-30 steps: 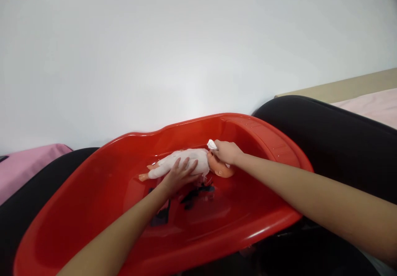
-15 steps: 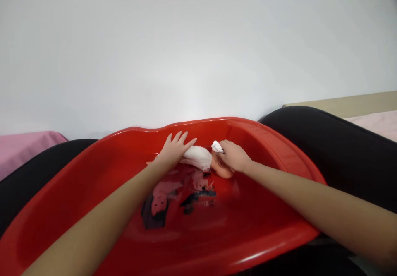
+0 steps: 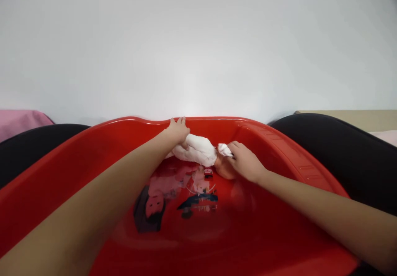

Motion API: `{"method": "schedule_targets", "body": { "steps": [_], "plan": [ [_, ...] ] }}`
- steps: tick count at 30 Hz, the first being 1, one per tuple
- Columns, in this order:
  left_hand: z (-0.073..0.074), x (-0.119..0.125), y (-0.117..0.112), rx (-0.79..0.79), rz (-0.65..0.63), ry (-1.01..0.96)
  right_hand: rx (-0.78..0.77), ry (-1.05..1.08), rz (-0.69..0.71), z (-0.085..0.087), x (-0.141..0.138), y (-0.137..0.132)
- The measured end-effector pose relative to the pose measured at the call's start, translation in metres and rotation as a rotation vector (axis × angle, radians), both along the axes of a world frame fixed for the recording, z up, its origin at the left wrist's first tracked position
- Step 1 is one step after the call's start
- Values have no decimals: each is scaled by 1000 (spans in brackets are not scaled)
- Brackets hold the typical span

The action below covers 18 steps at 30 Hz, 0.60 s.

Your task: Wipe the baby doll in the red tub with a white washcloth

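Observation:
A doll in white clothing lies along the far inner side of a red baby bathtub, its head to the right. My left hand is over the doll's lower end, close to the far rim, with its fingers apart; its underside is hidden, so I cannot tell how firmly it touches. In my closed right hand is a bunched white cloth, which sticks out beside the doll's head. That hand covers much of the head.
Printed cartoon figures decorate the tub floor. Black-clad legs flank the tub on both sides. A pink-covered surface is at the far left, a beige edge at the right, and a white wall behind.
My left hand has moved from above the doll's body toward its lower end and the far rim. My right hand keeps the cloth near the doll's head. The view has shifted slightly.

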<state>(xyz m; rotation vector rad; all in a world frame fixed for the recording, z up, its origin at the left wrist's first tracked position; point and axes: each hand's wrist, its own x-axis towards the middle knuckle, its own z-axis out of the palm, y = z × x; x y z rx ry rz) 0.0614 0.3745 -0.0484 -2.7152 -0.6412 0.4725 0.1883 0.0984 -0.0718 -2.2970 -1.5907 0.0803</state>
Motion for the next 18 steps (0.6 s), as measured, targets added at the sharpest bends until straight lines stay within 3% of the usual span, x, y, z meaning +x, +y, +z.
{"method": "schedule_targets", "body": {
  "steps": [4,8,12,15,18],
  "plan": [
    [4,-4,4,-24,-23,-12,83,-272,212,19,-19,14],
    [4,-6,8,-24,-63,-44,80,-631,503,28,-53,60],
    [0,-4,8,30,-59,-44,3,-797,878,0,-81,107],
    [1,-5,3,25,-51,-55,-85,-827,873,-34,-77,107],
    [6,-8,-1,27,-65,-56,-127,-881,874,-64,-52,77]
  ]
}}
